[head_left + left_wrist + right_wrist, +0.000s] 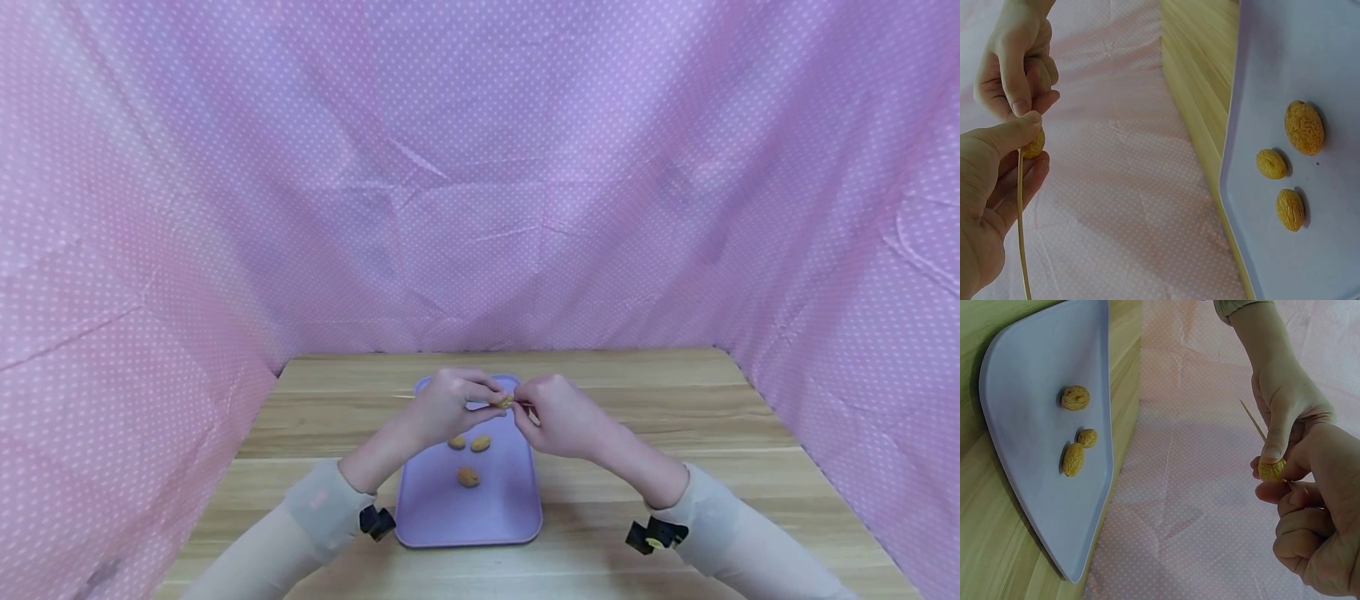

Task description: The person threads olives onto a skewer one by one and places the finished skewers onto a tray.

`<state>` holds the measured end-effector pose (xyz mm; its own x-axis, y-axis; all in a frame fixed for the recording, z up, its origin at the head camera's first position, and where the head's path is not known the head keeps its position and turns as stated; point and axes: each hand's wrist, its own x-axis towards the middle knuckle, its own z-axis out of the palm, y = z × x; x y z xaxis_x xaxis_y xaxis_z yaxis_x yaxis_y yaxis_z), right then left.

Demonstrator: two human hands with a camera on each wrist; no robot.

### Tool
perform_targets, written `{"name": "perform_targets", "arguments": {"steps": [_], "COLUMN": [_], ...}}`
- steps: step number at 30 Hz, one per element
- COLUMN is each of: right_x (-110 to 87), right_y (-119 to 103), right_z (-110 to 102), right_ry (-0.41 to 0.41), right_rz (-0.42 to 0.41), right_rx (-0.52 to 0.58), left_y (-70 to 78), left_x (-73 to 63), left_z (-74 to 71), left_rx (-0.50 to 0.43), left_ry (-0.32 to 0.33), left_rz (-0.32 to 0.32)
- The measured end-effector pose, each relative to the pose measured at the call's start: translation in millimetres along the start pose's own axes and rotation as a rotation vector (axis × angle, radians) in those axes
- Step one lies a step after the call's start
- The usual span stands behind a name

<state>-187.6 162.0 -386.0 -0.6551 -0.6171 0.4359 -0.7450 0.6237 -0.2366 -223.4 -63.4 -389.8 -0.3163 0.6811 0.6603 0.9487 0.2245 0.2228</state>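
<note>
My left hand (450,407) holds a wrinkled yellow dried date (1271,470) between thumb and fingers, above the far part of the lilac tray. A thin wooden skewer (1020,219) runs through or along this date, its long pointed part extending past the left hand. At the date's other side, the right hand (564,418) pinches the skewer's short end, fingertips right at the fruit and the other fingers curled in. The two hands nearly meet. Three more dried dates, one of them larger (1304,128), lie apart on the tray (468,525).
The tray rests on a wood-grain table (675,392). Pink dotted cloth (480,250) hangs behind the table and along both sides. A small black device (377,522) sits at the left wrist, another (656,535) at the right.
</note>
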Motion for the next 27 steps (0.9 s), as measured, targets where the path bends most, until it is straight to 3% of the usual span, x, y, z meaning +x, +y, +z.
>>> {"name": "perform_targets", "arguments": {"steps": [13, 20, 24, 27], "right_x": [0.3, -2.4, -12.3, -25.6], "right_y": [-0.1, 6.1, 18.1, 33.7], "right_z": [8.1, 1.2, -6.9, -10.8], "right_ry": [0.037, 0.045, 0.042, 0.083], "right_rz": [0.032, 0.067, 0.119, 0.146], "right_rx": [0.016, 0.028, 0.015, -0.036], "left_y": [0.9, -1.6, -3.7, -8.5], "left_x": [-1.5, 5.6, 5.0, -0.4], "left_z": [4.8, 7.0, 3.7, -0.5], "left_rx": [0.007, 0.120, 0.229, 0.289], "left_ry": [-0.003, -0.021, 0.049, 0.126], "left_rz": [-0.024, -0.056, -0.094, -0.147]}}
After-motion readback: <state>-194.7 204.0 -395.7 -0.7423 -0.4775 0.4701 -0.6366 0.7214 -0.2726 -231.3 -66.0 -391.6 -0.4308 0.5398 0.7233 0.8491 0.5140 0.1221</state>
